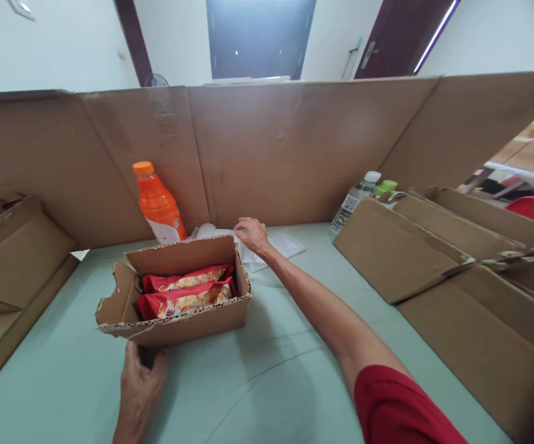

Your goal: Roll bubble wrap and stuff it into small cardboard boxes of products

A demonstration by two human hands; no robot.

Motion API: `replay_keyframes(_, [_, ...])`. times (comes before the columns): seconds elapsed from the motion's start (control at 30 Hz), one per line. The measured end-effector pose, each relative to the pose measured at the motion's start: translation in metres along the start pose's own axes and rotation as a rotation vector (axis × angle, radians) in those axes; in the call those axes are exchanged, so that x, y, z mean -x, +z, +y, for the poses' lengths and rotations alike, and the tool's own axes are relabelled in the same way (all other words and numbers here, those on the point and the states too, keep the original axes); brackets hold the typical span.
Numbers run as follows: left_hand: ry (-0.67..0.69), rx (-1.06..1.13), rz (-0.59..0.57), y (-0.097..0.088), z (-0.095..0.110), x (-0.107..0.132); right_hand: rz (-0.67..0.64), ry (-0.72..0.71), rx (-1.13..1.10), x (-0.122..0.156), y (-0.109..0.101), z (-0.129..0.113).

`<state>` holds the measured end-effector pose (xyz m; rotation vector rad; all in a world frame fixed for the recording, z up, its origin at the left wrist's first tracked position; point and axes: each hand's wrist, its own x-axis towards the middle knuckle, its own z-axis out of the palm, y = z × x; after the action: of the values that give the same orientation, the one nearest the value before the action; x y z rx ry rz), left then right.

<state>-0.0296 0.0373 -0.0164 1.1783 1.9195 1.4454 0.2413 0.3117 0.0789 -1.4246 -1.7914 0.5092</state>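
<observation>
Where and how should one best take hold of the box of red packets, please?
The open-topped box is probably best gripped low on both short ends, from left and right: it is longer than wide, and its left rim looks torn.

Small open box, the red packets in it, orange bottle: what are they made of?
Box: corrugated cardboard, matte brown; fluting shows along the cut edges.
Red packets: probably plastic film or a foil laminate, slightly glossy; thin, creased, printed walls suggest it.
Orange bottle: likely smooth, shiny plastic, judging by the highlights; can't tell whether the wall or contents give the orange.
</observation>
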Motion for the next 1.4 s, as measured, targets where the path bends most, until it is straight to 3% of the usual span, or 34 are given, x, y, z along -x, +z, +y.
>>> replay_keyframes(0.13, [-0.028, -0.030, -0.019, -0.001, 0.012, 0.002, 0.151, 0.038, -0.147, 0.021, -0.028, -0.001])
replay_keyframes(0.23, [-0.026, -0.062, -0.028, -0.001, 0.021, 0.005, 0.201, 0.119, -0.226, 0.070, -0.058, 0.010])
replay_keyframes(0.43, [0.002, -0.075, -0.032, -0.004, 0.030, 0.005, 0.035, 0.278, -0.190, 0.207, -0.110, 0.035])
replay_keyframes(0.53, [-0.004, -0.100, -0.030, -0.006, 0.034, 0.006, -0.041, 0.299, -0.099, 0.239, -0.125, 0.036])
replay_keyframes(0.77, [0.031, -0.074, 0.013, -0.006, 0.039, 0.011, -0.184, 0.247, 0.166, 0.240, -0.125, 0.016])
replay_keyframes(1.0, [0.034, -0.137, 0.023, -0.008, 0.028, 0.009, -0.285, 0.199, 0.341, 0.259, -0.123, 0.004])
replay_keyframes(1.1, [0.033, -0.115, 0.020, -0.009, 0.028, 0.009, -0.308, 0.135, 0.375, 0.250, -0.116, 0.000])
replay_keyframes(1.27, [0.024, -0.113, 0.029, -0.007, 0.032, 0.011, -0.467, 0.003, 0.423, 0.227, -0.094, -0.011])
replay_keyframes(1.4, [0.068, -0.018, 0.050, -0.005, 0.032, 0.008, -0.502, -0.042, 0.468, 0.226, -0.089, -0.015])
